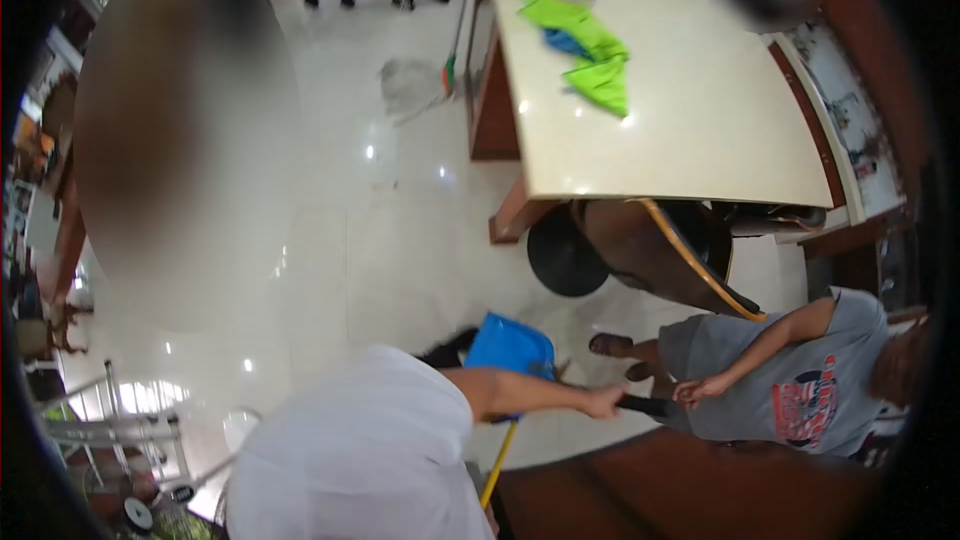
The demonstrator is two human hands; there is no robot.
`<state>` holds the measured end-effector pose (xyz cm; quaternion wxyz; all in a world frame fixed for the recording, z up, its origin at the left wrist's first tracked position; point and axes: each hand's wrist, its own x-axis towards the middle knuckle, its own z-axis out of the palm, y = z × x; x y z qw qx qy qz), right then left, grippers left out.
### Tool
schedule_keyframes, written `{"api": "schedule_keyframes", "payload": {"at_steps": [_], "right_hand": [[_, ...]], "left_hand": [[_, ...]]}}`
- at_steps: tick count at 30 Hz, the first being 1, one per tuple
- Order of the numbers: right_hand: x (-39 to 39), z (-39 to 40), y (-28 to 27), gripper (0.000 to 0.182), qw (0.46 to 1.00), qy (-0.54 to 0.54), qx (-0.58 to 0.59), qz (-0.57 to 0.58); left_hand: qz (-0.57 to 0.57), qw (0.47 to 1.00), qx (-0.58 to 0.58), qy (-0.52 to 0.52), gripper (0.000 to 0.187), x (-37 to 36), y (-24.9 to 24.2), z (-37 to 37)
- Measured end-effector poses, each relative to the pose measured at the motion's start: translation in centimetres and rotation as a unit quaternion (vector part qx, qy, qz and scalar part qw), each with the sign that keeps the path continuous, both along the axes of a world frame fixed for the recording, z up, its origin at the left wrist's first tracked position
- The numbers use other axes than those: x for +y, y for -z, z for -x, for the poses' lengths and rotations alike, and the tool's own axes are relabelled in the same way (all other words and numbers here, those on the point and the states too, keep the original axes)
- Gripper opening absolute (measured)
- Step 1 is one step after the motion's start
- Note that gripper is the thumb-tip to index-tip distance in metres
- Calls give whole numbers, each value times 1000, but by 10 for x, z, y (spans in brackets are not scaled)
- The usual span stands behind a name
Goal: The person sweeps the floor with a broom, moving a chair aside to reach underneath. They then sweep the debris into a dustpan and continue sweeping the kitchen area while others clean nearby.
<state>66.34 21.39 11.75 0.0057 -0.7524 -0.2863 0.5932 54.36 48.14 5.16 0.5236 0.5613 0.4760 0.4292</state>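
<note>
One metal frame point(110, 430) stands at the near left on the pale tiled floor point(330, 270). Farther off, a mop point(410, 85) has its grey head spread on the tiles and its shaft slanting up beside the counter point(700, 90), probably parked there to keep it upright and within reach.

The left grip is out of sight, so I cannot tell whether it is open or closed. Right of the white shirt point(370, 440), a blue dustpan point(508, 345) lies below the outstretched forearm; its yellow handle point(500, 455) slants toward the near edge, presumably long to spare stooping. Who, if anyone, holds that handle is unclear.

On the counter's far left part, a bright green cloth point(600, 75) lies crumpled with a blue cloth point(567, 42) partly under it, as if dropped there loosely rather than folded. Under the near edge sit a dark round stool point(568, 250) and a brown chair point(650, 250), likely tucked in to save floor space.

Farther right, the right grip point(603, 401) is closed round one end of a slim black item point(645, 406), leaving the other end free toward a person in grey point(790, 380). That person's hand point(705, 390) is close to the free end; whether it touches is too blurred to tell.
</note>
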Motion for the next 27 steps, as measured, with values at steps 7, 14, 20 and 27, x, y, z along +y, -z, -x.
{"api": "schedule_keyframes", "payload": {"at_steps": [7,14,20,27], "right_hand": [[9,72,-38,12,980,-194,15,-42],[35,255,-33,18,983,-168,23,76],[85,385,-42,30,974,-163,132,89],[143,552,23,24,980,-121,159,-2]], "left_hand": [[17,972,-78,-220,33,-118,13,214],[164,849,-46,-500,30,-269,48,494],[53,781,80,-617,12,-403,55,656],[170,637,218,-720,18,-488,49,760]]}}
